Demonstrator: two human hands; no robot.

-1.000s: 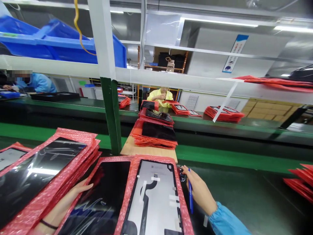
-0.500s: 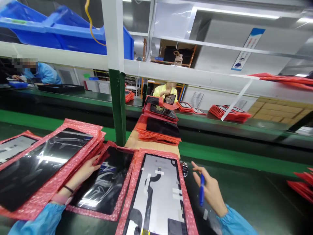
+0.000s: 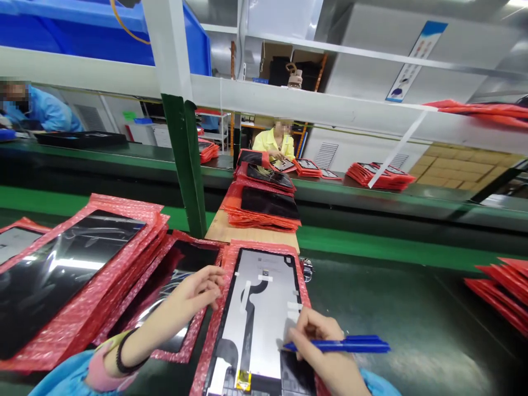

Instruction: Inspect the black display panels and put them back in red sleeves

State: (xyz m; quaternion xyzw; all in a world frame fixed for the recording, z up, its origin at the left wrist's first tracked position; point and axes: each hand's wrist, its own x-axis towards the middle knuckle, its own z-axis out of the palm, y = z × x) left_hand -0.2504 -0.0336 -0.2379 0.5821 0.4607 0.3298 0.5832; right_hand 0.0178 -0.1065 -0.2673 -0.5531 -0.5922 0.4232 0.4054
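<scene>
Pinching the blue pen [image 3: 350, 345] between thumb and fingers, your right hand [image 3: 324, 333] sits low over the near right part of the screen panel [image 3: 268, 322]; the tip is at its surface, contact unclear. Your left hand [image 3: 202, 289] is half curled, fingers loose, nothing gripped, above the panel's left edge; can't tell if it touches.

Panel lies back side up on pink bubble wrap [image 3: 304, 289], on the green table [image 3: 396, 308], right in front of you. Probably light, thin, stiff and easy to crack; smooth face likely slippery, wrap soft and grippier. Best hold: both long edges, flat, supported through the wrap; keep off the black ribbon [image 3: 248, 335], the yellow tab [image 3: 243, 379] and pale tape. Don't bend or press mid-panel.

Small print at the panel's far end: too tiny to read. No brand legible.

Left: a glossy dark panel [image 3: 61, 275] on a pile of wrap, another dark screen [image 3: 196, 256] between it and yours. Just past your panel's far right corner, a small shiny object [image 3: 306, 269], unclear what. Farther, wrapped panels [image 3: 264, 217] stacked on a wooden board [image 3: 268, 237], then a co-worker in yellow [image 3: 264, 141]. Far right, a tilted sign [image 3: 416, 63] with blue ends; lettering unreadable.
</scene>
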